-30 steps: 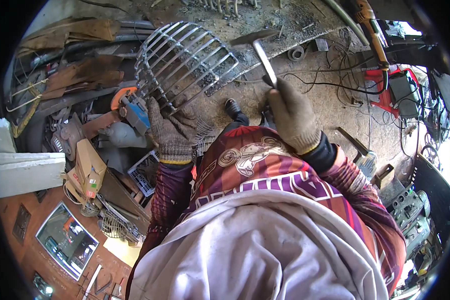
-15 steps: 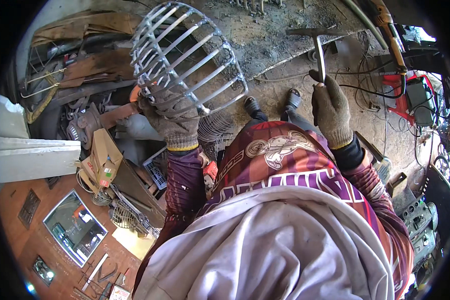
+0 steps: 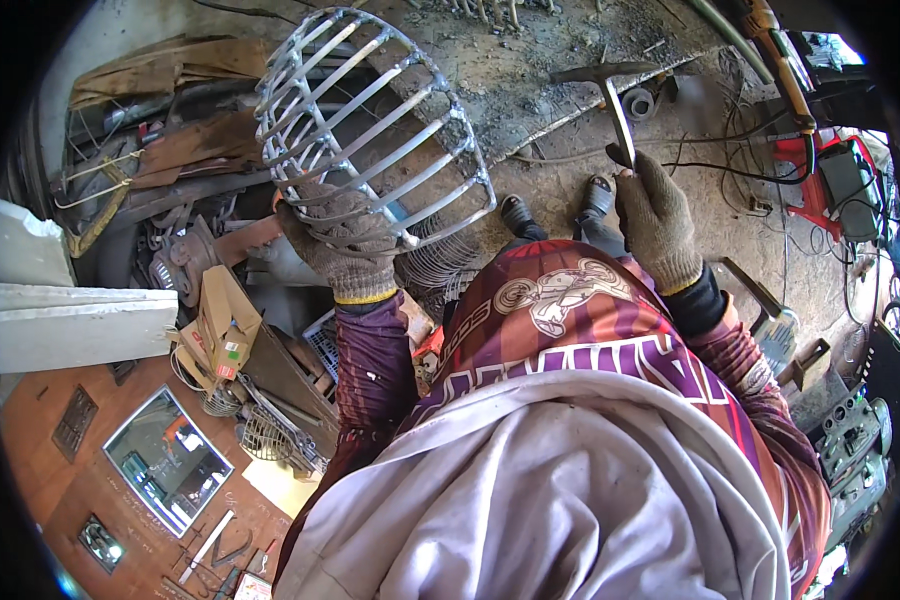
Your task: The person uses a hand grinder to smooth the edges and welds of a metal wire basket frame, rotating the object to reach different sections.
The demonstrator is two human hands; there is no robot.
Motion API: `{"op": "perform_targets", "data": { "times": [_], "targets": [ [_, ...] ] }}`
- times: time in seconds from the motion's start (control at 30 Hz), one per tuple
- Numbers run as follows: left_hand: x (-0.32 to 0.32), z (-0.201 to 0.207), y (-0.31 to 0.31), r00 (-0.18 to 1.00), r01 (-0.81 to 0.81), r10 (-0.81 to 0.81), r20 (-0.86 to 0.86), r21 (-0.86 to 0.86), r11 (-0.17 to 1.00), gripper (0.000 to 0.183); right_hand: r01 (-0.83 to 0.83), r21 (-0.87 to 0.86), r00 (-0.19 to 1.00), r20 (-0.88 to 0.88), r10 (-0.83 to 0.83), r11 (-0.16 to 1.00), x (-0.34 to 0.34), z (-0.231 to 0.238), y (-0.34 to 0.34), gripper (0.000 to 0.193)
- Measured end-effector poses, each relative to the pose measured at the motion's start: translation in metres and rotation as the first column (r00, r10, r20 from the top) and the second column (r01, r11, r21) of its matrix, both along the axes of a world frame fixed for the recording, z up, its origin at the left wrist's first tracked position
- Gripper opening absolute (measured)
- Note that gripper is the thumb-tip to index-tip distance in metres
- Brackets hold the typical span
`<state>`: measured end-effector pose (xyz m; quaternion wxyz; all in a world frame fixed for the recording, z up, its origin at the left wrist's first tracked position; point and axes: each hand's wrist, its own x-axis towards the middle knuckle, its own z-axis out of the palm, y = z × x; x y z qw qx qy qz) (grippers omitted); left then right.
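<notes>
A basket-shaped frame of welded metal rods (image 3: 385, 125) is held up at the upper left, tilted, its bars running across an oval rim. My left hand (image 3: 345, 240), in a grey-brown knit glove with a yellow cuff, grips its lower end; some of the fingers are hidden behind the bars. On the right, my gloved right hand (image 3: 658, 222) is wrapped round the lower handle of a chipping hammer (image 3: 616, 112). The hammer stands head up, its long narrow head pointing left and right, apart from the frame.
A grimy metal work table (image 3: 530, 75) lies ahead. Coiled wire (image 3: 438, 262) rests on the floor near my sandalled feet. Scrap and a cardboard box (image 3: 222, 325) crowd the left. Cables trail toward a red-and-grey machine (image 3: 850, 190) at the right.
The chipping hammer and my right hand have shifted slightly left. The rod frame stays in my left hand with little movement. The surroundings have shifted a little in view.
</notes>
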<state>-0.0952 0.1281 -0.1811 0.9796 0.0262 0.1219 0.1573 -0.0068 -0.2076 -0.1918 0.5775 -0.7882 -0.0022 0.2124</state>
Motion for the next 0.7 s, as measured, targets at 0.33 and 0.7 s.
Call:
{"op": "perform_targets", "data": {
  "times": [0.33,0.7],
  "targets": [
    [-0.006,-0.018,0.012,0.989,-0.023,0.037,-0.144,0.098,0.995,0.031,-0.019,0.023,1.0,-0.021,0.019,1.0,0.0,0.006,0.001,0.03],
    [-0.01,-0.042,0.043,0.94,0.318,-0.334,0.076,0.162,0.934,0.032,-0.042,-0.03,0.997,0.058,0.043,0.999,0.0,0.003,-0.002,0.031]
  ]
}}
